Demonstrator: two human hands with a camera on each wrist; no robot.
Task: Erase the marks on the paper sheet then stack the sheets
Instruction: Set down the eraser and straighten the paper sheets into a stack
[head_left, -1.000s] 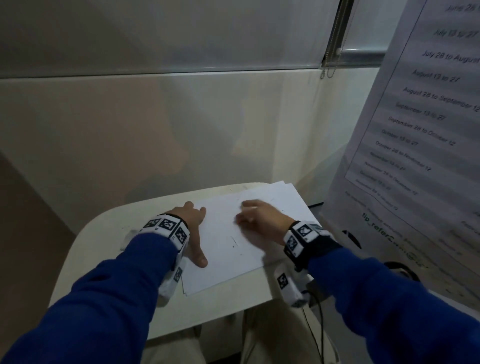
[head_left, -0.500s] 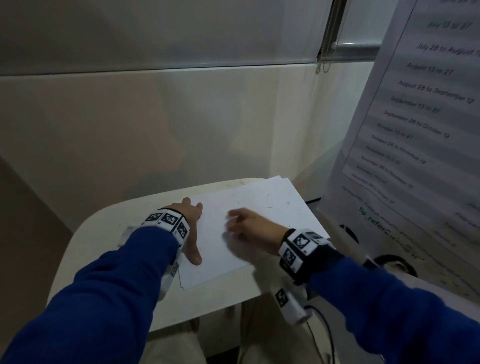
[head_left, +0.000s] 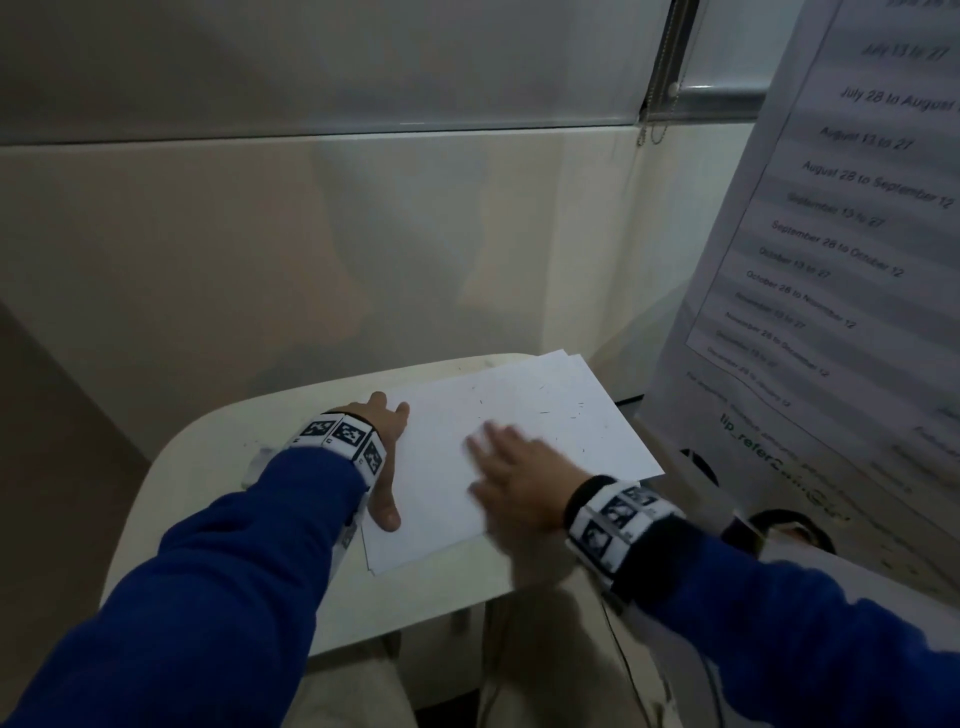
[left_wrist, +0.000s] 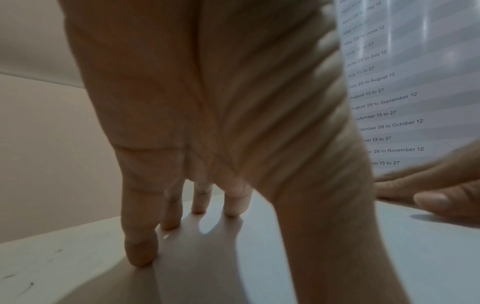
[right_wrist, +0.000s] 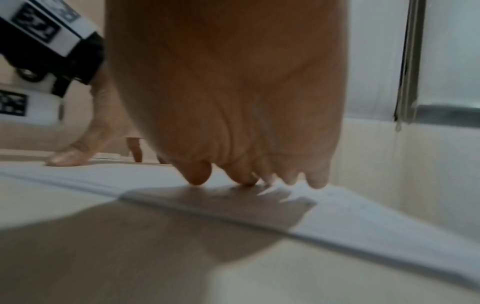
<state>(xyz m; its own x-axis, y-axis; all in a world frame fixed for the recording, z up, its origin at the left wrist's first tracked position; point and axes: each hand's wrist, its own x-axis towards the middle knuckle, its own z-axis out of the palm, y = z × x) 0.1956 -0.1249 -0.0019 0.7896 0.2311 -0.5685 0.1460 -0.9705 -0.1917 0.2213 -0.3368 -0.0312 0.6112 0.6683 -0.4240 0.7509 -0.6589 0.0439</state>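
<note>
Lower centre of the head view: paper sheets (head_left: 524, 415) lie flat on the pale worktop (head_left: 218, 467), a second edge peeking out at the far corner and along the near edge, so more than one sheet, roughly overlapped but not squared

Left hand (head_left: 382, 452) at the sheets' left edge, fingers straight and spread, pressing down, thumb on the paper; grasps nothing. Left wrist view confirms fingertips (left_wrist: 141, 257) planted on the surface

Right hand (head_left: 511, 480) flat on the top sheet, released, fingers extended, blurred as if sweeping. No eraser seen in it; right wrist view shows bare fingertips (right_wrist: 198, 176) touching paper

Dark specks and short strokes (head_left: 545, 410) scattered over the sheet's far half, above the right hand; cannot tell crumbs from pencil marks

Judgement: erasing looks done or nearly done, hand likely brushing debris. Left to do: clear the specks, check for surviving marks, square the sheets into a neat stack

Printed date list (head_left: 841, 234) stands at right of frame
</note>
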